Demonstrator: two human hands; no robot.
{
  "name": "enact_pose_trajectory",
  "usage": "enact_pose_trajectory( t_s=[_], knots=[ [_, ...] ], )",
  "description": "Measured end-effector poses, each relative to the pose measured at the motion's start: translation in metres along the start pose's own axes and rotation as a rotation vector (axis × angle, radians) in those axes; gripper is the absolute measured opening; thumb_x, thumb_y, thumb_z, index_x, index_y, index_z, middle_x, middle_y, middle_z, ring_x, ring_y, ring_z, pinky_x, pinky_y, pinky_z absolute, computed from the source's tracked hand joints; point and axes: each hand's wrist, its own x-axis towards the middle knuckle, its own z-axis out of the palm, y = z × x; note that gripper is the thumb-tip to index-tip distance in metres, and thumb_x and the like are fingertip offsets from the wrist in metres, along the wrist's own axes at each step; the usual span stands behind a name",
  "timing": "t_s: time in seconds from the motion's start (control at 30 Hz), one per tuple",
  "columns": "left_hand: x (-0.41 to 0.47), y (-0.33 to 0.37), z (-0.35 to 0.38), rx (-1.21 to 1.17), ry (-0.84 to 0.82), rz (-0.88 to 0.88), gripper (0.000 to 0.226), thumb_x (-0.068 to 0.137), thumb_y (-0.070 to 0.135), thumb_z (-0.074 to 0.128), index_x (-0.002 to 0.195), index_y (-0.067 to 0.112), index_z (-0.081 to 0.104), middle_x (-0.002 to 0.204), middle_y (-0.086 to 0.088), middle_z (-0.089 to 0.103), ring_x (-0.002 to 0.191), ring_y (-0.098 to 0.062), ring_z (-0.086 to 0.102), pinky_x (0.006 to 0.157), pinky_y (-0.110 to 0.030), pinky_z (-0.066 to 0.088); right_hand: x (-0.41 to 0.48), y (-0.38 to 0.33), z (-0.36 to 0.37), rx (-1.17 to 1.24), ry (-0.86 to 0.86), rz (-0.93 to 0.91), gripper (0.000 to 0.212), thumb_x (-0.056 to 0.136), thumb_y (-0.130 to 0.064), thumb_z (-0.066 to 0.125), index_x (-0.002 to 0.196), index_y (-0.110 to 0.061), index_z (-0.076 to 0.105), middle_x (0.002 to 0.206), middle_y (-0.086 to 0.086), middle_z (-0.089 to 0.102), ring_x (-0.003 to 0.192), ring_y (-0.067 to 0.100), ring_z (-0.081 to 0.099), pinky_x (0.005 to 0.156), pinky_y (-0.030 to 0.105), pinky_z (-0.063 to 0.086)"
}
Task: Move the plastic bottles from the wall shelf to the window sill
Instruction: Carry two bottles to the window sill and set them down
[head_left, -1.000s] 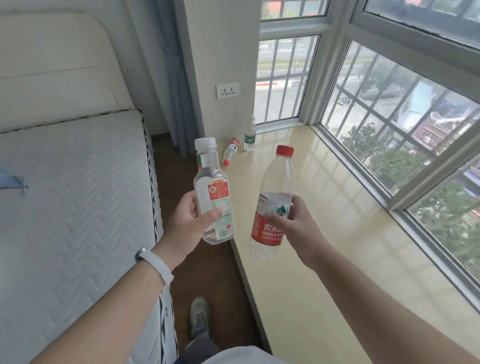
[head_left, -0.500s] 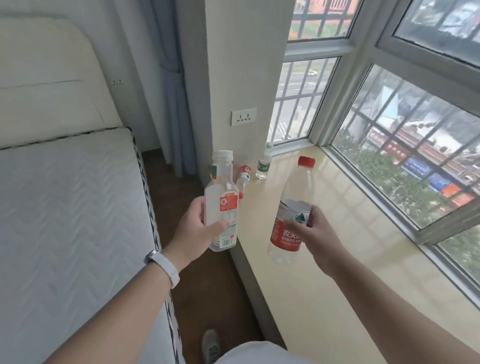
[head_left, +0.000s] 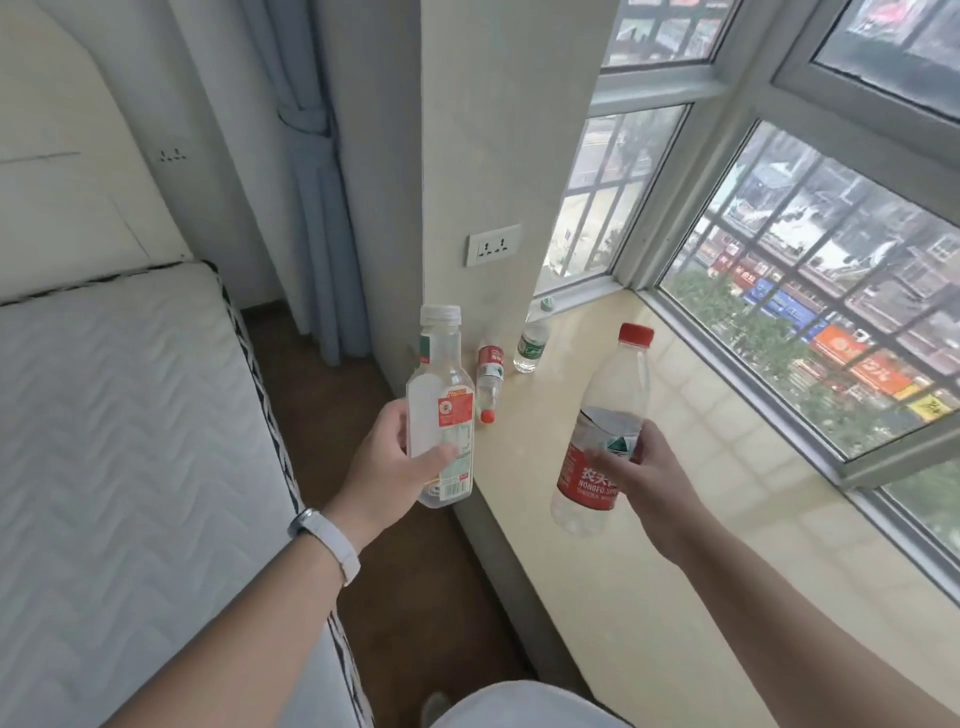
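The left grip (head_left: 387, 462) is clamped around the lower body of a clear white-capped bottle (head_left: 441, 395), held upright in the air over the brown floor (head_left: 415, 571), just left of the sill's edge. The right grip (head_left: 641, 478) is clamped on the red label of a red-capped bottle (head_left: 618, 384), which tilts slightly right and hangs above the cream window sill (head_left: 649, 597) without touching it. Beyond the left grip, a small red-label bottle (head_left: 489, 382) lies on its side on the sill, cap towards the person, and just past it a green-label bottle (head_left: 531, 345) stands upright by the pillar (head_left: 493, 156), which carries a wall socket (head_left: 492, 245). To the right of the right grip runs the barred window (head_left: 810, 291). Left of the left grip is the bed (head_left: 130, 441), with a tied grey curtain (head_left: 317, 208) further off. A white wristband (head_left: 327, 540) sits behind the left grip
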Motion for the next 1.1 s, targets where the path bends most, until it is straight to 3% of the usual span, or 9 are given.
enact_pose_trajectory(
  t_s=[0.27, 0.37, 0.6, 0.7, 0.93, 1.03, 1.1],
  knots=[
    [0.056, 0.007, 0.001, 0.015, -0.12, -0.029, 0.042, 0.089, 0.014, 0.073, 0.12, 0.033, 0.053, 0.115, 0.014, 0.069, 0.107, 0.0, 0.066, 0.082, -0.022, 0.057, 0.045, -0.002, -0.008, 0.052, 0.054, 0.002, 0.076, 0.064, -0.033, 0.086, 0.127, -0.008, 0.053, 0.116, 0.017, 0.069, 0.108, 0.035, 0.068, 0.088, 0.048, 0.055],
    [0.081, 0.008, 0.007, 0.024, -0.151, -0.049, 0.043, 0.089, 0.013, 0.073, 0.121, 0.032, 0.053, 0.115, 0.015, 0.069, 0.109, -0.001, 0.066, 0.081, -0.02, 0.057, 0.066, 0.001, -0.008, 0.092, 0.085, 0.012, 0.077, 0.06, -0.035, 0.085, 0.125, -0.012, 0.051, 0.115, 0.013, 0.069, 0.104, 0.028, 0.07, 0.087, 0.045, 0.056],
    [0.141, 0.026, 0.013, 0.111, -0.167, -0.093, 0.045, 0.086, 0.02, 0.077, 0.123, 0.032, 0.053, 0.121, 0.012, 0.068, 0.115, -0.007, 0.064, 0.092, -0.032, 0.057, 0.134, -0.012, 0.006, 0.18, 0.092, 0.039, 0.078, 0.057, -0.042, 0.087, 0.124, -0.021, 0.051, 0.118, 0.005, 0.068, 0.107, 0.022, 0.069, 0.092, 0.048, 0.056],
    [0.17, 0.039, 0.012, 0.181, -0.189, -0.092, 0.047, 0.085, 0.02, 0.078, 0.121, 0.036, 0.052, 0.12, 0.013, 0.067, 0.115, -0.009, 0.064, 0.093, -0.034, 0.057, 0.163, -0.022, 0.012, 0.209, 0.091, 0.044, 0.07, 0.057, -0.041, 0.084, 0.116, -0.026, 0.05, 0.116, 0.001, 0.066, 0.105, 0.017, 0.068, 0.083, 0.036, 0.055],
    [0.222, 0.066, 0.031, 0.205, -0.206, -0.056, 0.046, 0.086, 0.016, 0.077, 0.118, 0.038, 0.052, 0.116, 0.014, 0.068, 0.107, 0.003, 0.065, 0.078, -0.017, 0.056, 0.225, -0.036, 0.019, 0.226, 0.102, 0.045, 0.054, 0.07, -0.03, 0.085, 0.111, -0.028, 0.05, 0.113, 0.0, 0.065, 0.101, 0.014, 0.066, 0.079, 0.03, 0.053],
    [0.241, 0.077, 0.039, 0.206, -0.263, -0.05, 0.045, 0.087, 0.014, 0.076, 0.118, 0.037, 0.053, 0.115, 0.014, 0.069, 0.107, 0.002, 0.065, 0.08, -0.02, 0.056, 0.238, -0.045, 0.016, 0.216, 0.122, 0.033, 0.045, 0.08, -0.02, 0.081, 0.111, -0.028, 0.05, 0.112, -0.001, 0.065, 0.099, 0.011, 0.066, 0.078, 0.028, 0.053],
    [0.258, 0.083, 0.043, 0.215, -0.293, -0.039, 0.043, 0.087, 0.013, 0.075, 0.117, 0.035, 0.054, 0.113, 0.012, 0.069, 0.107, 0.0, 0.066, 0.08, -0.021, 0.057, 0.244, -0.053, 0.008, 0.207, 0.156, 0.022, 0.05, 0.076, -0.025, 0.084, 0.112, -0.028, 0.05, 0.11, -0.003, 0.066, 0.099, 0.01, 0.066, 0.078, 0.027, 0.053]
  ],
)
